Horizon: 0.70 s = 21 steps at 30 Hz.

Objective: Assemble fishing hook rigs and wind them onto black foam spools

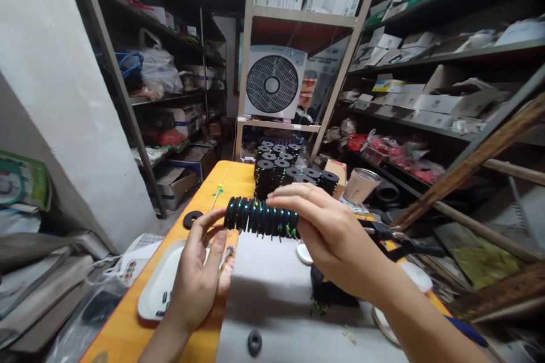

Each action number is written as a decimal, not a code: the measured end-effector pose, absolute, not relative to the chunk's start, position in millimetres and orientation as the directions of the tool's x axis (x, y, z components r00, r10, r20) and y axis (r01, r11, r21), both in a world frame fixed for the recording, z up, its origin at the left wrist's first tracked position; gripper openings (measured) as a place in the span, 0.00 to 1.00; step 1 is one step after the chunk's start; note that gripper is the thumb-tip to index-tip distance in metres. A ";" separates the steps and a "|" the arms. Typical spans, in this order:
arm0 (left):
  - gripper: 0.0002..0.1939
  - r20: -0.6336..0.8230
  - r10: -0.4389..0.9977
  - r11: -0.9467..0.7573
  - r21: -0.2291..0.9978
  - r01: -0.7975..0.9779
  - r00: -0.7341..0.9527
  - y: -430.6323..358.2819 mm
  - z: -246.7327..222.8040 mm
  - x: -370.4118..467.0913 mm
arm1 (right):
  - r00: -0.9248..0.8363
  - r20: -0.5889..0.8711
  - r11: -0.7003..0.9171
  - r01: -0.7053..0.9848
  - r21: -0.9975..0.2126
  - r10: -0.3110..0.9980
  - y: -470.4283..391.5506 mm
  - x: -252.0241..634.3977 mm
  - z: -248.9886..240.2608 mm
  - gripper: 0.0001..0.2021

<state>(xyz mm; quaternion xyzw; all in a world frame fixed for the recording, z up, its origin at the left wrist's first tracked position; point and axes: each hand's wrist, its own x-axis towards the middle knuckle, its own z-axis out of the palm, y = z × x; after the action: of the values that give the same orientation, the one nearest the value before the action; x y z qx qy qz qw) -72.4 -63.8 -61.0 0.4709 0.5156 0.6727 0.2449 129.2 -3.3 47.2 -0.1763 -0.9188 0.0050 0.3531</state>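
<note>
A row of black ring-shaped discs (259, 216) lies on its side above the white sheet, with blue-green glints between the discs and short wire ends sticking out below. My left hand (200, 266) is at its left end, fingertips against the last disc and thumb below. From the other side my right hand (321, 221) closes on the right end, its fingers stretched along the top. The row is pressed between both hands. Under it, the white sheet (272, 289) covers part of the orange table, and a small black ring (254, 342) rests near the front.
Stacks of black discs (281, 164) stand at the table's back. A white tray (149, 289) with small black pieces is at left, beside a loose black disc (192, 219). Pliers-like tools (395, 238) and a cup (361, 184) are at right. A box fan (272, 84) faces me from the shelf.
</note>
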 end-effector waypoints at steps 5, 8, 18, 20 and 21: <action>0.17 0.352 0.817 -0.336 0.934 0.119 -0.456 -64.9 -57.5 -68.8 | -0.759 0.534 0.914 0.399 -0.068 0.372 10.2 107.9 39.1 0.27; 0.17 0.350 0.824 -0.335 0.935 0.116 -0.446 -66.1 -55.0 -68.4 | -0.788 0.498 0.923 0.377 -0.074 0.362 14.2 99.3 38.1 0.28; 0.17 0.350 0.833 -0.341 0.935 0.100 -0.429 -63.2 -60.2 -71.8 | -0.722 0.581 0.921 0.360 -0.149 0.376 14.0 105.4 47.3 0.25; 0.17 0.348 0.833 -0.341 0.935 0.098 -0.430 -63.9 -59.6 -71.8 | -0.726 0.574 0.920 0.365 -0.143 0.377 16.3 104.7 45.6 0.25; 0.17 0.348 0.832 -0.341 0.935 0.097 -0.431 -64.4 -59.3 -71.8 | -0.726 0.573 0.919 0.369 -0.140 0.379 17.3 104.3 45.0 0.25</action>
<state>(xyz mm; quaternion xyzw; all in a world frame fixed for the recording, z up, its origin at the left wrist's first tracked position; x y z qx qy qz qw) -71.8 -64.4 -59.3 0.4592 0.5059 0.6780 0.2711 104.3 17.3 45.0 -0.2011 -0.9291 0.0083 0.3103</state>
